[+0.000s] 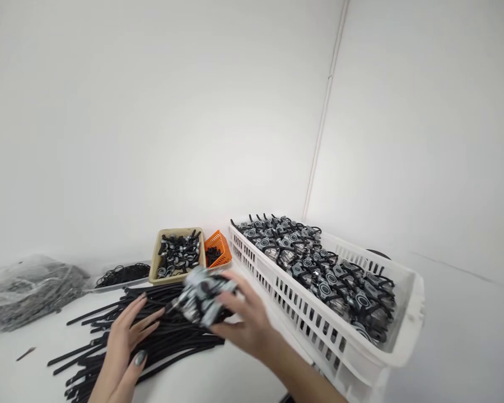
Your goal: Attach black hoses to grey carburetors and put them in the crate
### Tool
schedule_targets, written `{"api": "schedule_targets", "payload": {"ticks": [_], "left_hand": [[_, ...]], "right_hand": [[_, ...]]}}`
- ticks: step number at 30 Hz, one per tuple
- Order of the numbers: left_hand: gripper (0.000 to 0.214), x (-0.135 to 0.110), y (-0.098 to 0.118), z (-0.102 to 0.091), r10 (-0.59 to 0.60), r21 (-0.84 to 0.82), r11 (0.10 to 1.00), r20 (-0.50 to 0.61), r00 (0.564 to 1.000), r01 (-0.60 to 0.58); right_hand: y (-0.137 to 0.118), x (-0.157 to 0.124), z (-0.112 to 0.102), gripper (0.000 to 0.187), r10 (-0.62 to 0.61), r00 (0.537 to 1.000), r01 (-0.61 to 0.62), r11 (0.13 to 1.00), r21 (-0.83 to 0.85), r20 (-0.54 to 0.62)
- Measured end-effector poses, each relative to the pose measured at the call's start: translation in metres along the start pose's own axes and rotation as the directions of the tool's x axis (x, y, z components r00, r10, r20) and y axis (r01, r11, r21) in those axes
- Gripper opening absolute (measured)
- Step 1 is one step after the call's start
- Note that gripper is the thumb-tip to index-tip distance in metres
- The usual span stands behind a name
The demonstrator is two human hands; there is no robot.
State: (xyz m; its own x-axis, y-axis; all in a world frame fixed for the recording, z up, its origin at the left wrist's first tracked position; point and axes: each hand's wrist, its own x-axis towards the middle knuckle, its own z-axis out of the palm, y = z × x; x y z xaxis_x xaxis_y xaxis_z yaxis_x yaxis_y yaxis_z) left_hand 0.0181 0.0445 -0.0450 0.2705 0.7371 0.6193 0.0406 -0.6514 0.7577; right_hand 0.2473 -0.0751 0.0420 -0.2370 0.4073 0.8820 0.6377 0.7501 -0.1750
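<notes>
My right hand is closed around a bunch of grey-and-black assembled parts, blurred by motion, held just above the table. My left hand lies with fingers stretched out on a pile of long black straps spread across the white table. To the right stands a white slotted crate filled with several of the same grey-and-black assemblies.
A tan tray of small black-and-silver parts and a small orange basket sit at the back. A flat tray of black rings and a clear plastic bag of dark pieces lie at the left. White walls meet in a corner behind.
</notes>
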Motion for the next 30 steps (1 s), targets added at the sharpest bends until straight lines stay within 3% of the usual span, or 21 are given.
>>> {"api": "schedule_targets", "payload": {"ticks": [3,5,7,10,12,13,15,20,22,30], "left_hand": [[0.059,-0.017,0.026,0.010,0.106,0.015,0.994,0.039,0.994,-0.107],[0.048,-0.025,0.039,0.015,0.148,0.088,0.984,0.095,0.984,-0.156],[0.043,-0.029,0.046,0.016,0.153,0.155,0.972,0.151,0.977,-0.177],[0.040,-0.030,0.047,0.017,0.140,0.208,0.960,0.217,0.966,-0.186],[0.041,-0.029,0.046,0.017,0.139,0.219,0.956,0.247,0.959,-0.195],[0.041,-0.028,0.045,0.017,0.140,0.225,0.954,0.258,0.956,-0.201],[0.041,-0.027,0.045,0.017,0.145,0.239,0.947,0.273,0.951,-0.213],[0.041,-0.026,0.044,0.015,0.147,0.286,0.931,0.272,0.951,-0.226],[0.039,-0.026,0.042,0.015,0.140,0.302,0.927,0.272,0.952,-0.223],[0.039,-0.032,0.038,0.023,0.128,0.329,0.912,0.342,0.931,-0.246]], "right_hand": [[-0.029,0.002,-0.066,0.079,0.000,0.975,-0.049,0.975,-0.215,-0.223],[-0.048,0.002,-0.110,0.076,-0.041,0.930,-0.109,0.919,-0.379,-0.366],[-0.062,0.003,-0.150,0.073,-0.011,0.899,-0.225,0.846,-0.483,-0.438],[-0.063,0.009,-0.197,0.064,0.152,0.886,-0.403,0.720,-0.564,-0.438],[-0.047,0.015,-0.216,0.058,0.267,0.917,-0.397,0.679,-0.618,-0.296],[-0.034,0.019,-0.222,0.057,0.328,0.921,-0.383,0.674,-0.632,-0.209],[-0.002,0.023,-0.226,0.055,0.460,0.886,-0.394,0.675,-0.623,-0.062],[0.071,0.017,-0.203,0.058,0.702,0.663,-0.510,0.679,-0.528,0.262],[0.085,0.012,-0.194,0.059,0.726,0.615,-0.545,0.674,-0.499,0.308],[0.099,-0.007,-0.192,0.048,0.708,0.681,-0.621,0.694,-0.365,0.187]]}}
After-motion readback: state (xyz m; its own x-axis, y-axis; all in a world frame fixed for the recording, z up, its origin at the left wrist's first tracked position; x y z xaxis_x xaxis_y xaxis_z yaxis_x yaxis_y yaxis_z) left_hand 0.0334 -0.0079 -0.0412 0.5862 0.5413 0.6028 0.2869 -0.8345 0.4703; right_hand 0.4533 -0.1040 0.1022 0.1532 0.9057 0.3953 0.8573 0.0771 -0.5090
